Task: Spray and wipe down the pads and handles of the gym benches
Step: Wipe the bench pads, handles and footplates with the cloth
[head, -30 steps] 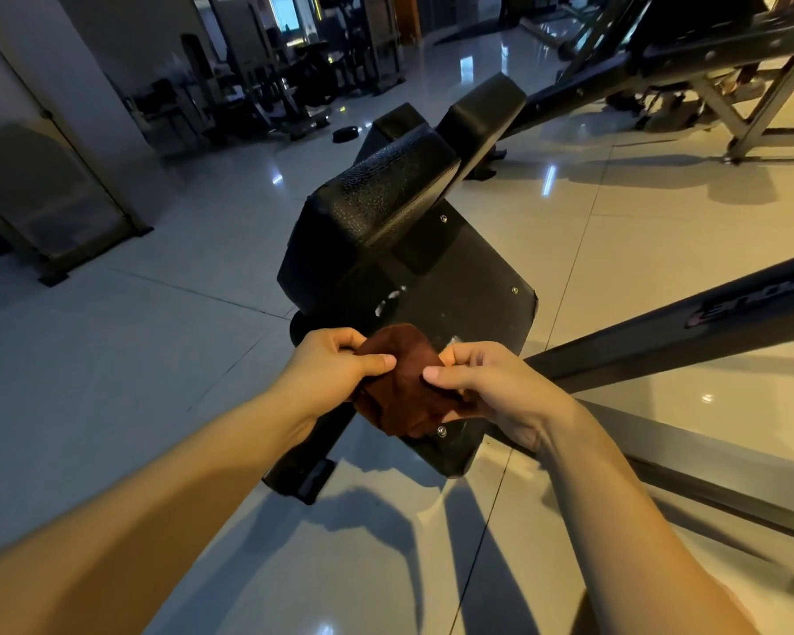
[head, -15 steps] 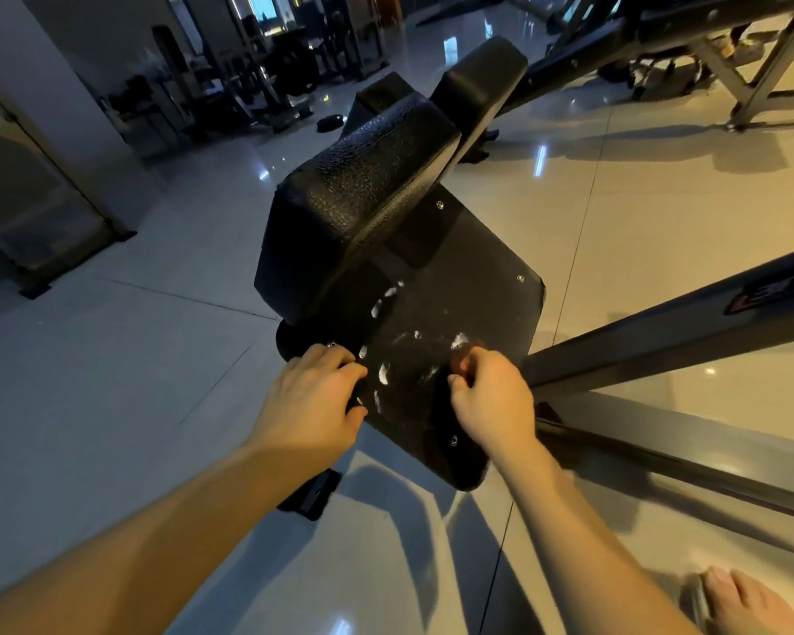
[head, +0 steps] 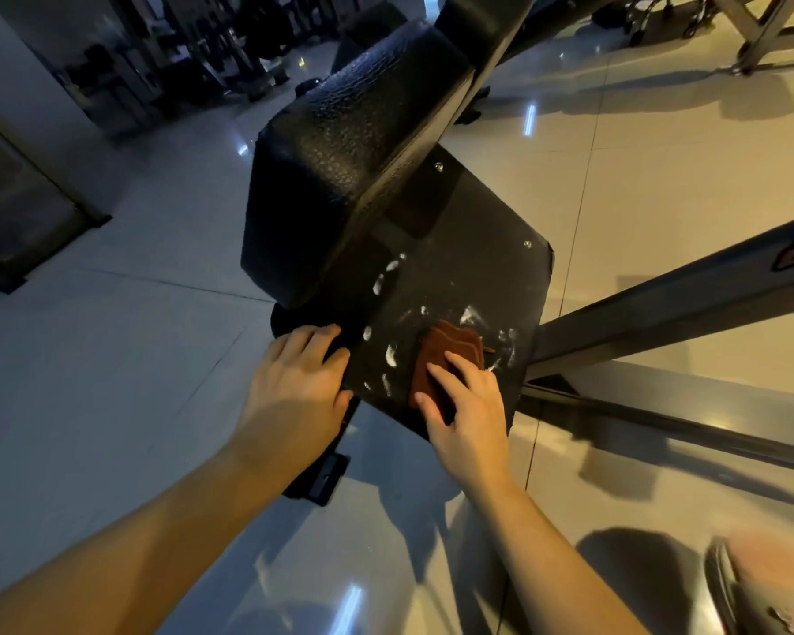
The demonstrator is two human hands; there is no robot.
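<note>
Centrally, a black bench pad [head: 340,167] is standing tilted above a black panel [head: 473,263] streaked with white spray [head: 390,355]. The left hand [head: 294,396] is gripping the panel's left edge, while the right hand [head: 468,410], fingers straight, is pressing a folded brown cloth [head: 452,348] onto the panel.

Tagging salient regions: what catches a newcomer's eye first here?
Mid-frame, the right hand presses a folded brown cloth onto the black panel, amid white foam streaks. Just left, the left hand holds the panel's edge, below the large textured black pad.
</note>
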